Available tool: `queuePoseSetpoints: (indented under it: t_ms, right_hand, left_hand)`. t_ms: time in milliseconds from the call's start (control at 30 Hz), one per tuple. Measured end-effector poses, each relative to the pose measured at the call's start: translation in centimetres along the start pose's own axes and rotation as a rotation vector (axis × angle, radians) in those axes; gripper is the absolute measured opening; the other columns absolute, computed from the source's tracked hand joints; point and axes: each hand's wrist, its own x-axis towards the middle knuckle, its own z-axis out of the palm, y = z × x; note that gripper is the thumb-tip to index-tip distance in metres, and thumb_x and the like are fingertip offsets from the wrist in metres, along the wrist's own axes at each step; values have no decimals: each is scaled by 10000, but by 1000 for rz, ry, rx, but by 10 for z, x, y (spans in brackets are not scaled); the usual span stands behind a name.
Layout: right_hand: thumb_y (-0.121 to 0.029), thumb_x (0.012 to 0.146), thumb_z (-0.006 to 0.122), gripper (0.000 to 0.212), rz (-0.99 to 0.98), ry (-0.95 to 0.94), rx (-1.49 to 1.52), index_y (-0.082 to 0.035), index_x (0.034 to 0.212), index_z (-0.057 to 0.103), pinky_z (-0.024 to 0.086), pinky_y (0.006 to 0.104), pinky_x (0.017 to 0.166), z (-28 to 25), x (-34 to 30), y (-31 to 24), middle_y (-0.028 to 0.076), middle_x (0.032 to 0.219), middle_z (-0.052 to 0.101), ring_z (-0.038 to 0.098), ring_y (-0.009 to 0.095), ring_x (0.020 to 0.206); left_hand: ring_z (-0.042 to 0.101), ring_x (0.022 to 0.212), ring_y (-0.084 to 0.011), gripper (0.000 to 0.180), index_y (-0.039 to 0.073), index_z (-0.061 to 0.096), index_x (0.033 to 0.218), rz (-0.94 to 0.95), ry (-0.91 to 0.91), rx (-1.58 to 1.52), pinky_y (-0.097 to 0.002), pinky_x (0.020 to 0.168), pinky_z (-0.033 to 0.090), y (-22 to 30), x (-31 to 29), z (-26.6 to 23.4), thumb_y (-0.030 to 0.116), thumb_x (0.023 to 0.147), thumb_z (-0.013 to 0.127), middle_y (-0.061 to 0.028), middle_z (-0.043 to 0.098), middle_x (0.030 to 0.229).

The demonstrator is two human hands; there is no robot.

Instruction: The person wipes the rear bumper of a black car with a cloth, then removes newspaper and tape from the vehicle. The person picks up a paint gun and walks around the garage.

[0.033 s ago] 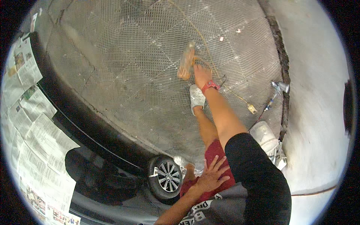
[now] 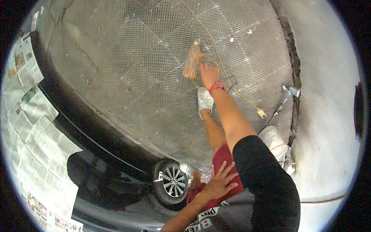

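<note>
My right hand, with a red watch at its wrist, is reached out over the floor. Its fingers are closed at the side of an orange, partly see-through long object; its grip is partly hidden and its exact kind is blurred. My left hand lies with fingers spread on my thigh in maroon shorts, holding nothing. Just past my right wrist is a white clog on my foot.
A dark car stands on the left, with sheets of newspaper over it and a wheel close to me. A yellow cord crosses the ribbed floor near a yellow socket block. A silver spray gun and white bucket lie right.
My right hand and the orange object have shifted slightly farther away together. The view has moved a little, so floor things appear slightly more to the right. My left hand stays on my thigh.
</note>
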Motion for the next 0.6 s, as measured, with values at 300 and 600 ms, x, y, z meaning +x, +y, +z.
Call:
queuePoseSetpoints:
  t_ms: [300,600]
  right_hand:
    - [-58,929,537,555,-230,-225,56,-8,1479,482,485,509,1068,-8,-66,-2,261,1402,585,605,416,1256]
    - [-328,924,655,624,-36,-586,-72,-43,1467,538,484,490,1088,-285,-250,33,276,1356,632,608,425,1270]
  left_hand:
    - [35,1608,-366,603,350,372,1603,-74,154,-110,-701,1233,63,3,9,-10,620,1064,350,-44,78,1754]
    - [312,1543,-343,685,281,513,1534,-396,132,-138,-623,1243,169,6,-166,-102,701,1033,310,-77,369,1667]
